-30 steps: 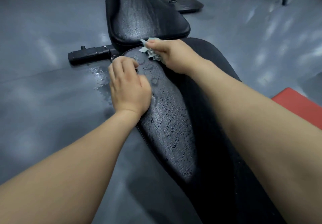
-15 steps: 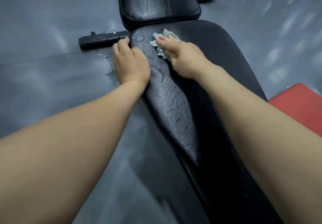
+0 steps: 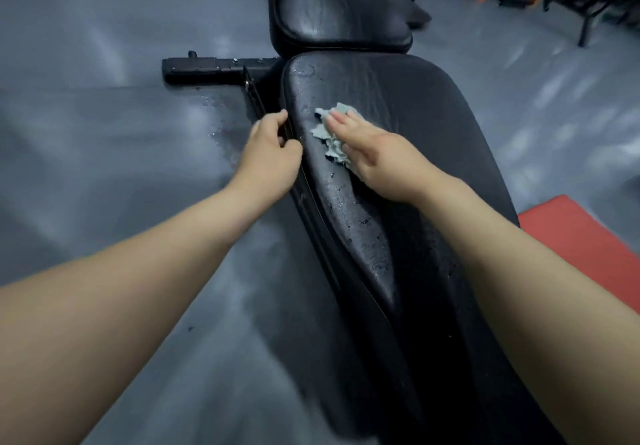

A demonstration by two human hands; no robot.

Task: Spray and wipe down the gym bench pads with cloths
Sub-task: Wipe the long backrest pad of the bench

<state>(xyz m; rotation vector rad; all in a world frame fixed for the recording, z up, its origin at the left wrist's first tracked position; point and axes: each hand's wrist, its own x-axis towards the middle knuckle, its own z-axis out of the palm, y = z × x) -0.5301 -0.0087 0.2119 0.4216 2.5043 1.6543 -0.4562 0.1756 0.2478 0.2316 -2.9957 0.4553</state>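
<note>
Nearest, the long pad (image 3: 363, 230) runs away from the person, its axis near to far and leaning left. Droplets bead its near stretch, so I judge the next wipe should come back toward the body. Midway along, the left hand (image 3: 270, 157) curls its fingers round the pad's left edge. The right hand (image 3: 381, 160), fingers straight, presses the cloth (image 3: 322, 130) flat on top. Beyond lies the second pad (image 3: 332, 11).

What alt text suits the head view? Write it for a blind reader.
A right hand presses a crumpled pale cloth flat on a wet black bench pad, while the left hand grips the pad's left edge. A second pad sits beyond, over grey floor.
</note>
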